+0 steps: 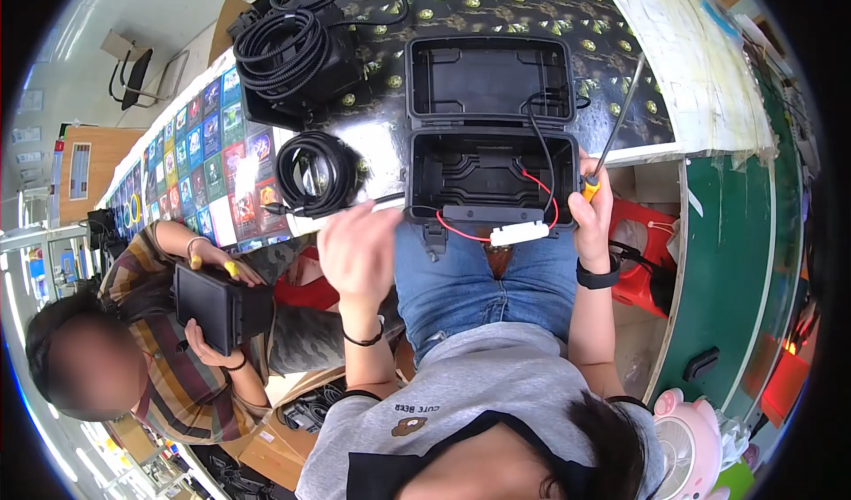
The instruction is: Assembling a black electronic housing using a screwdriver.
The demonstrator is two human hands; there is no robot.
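Observation:
An open black plastic case (pixel 431 174) sits at the table's near edge in front of my lap. Its lid (pixel 487 79) is tipped back onto the table. A white rectangular piece (pixel 520 232) with red leads hangs over the case's front edge, and a thin black wire (pixel 540 136) runs from the lid into the case. My right hand (pixel 596 214) grips a screwdriver (pixel 592 186) with a yellow handle, its long shaft pointing up and away, beside the case's right wall. Left of the case, my left hand (pixel 359 250) is raised and smeared by motion, so its fingers are unclear.
A coiled black cable (pixel 315 174) lies left of the case. Behind it, another thick coil (pixel 282 55) rests on black cases. At left, a co-worker (pixel 168 323) holds a black case (pixel 208 309). A red stool (pixel 634 256) and pink fan (pixel 687 447) stand at right.

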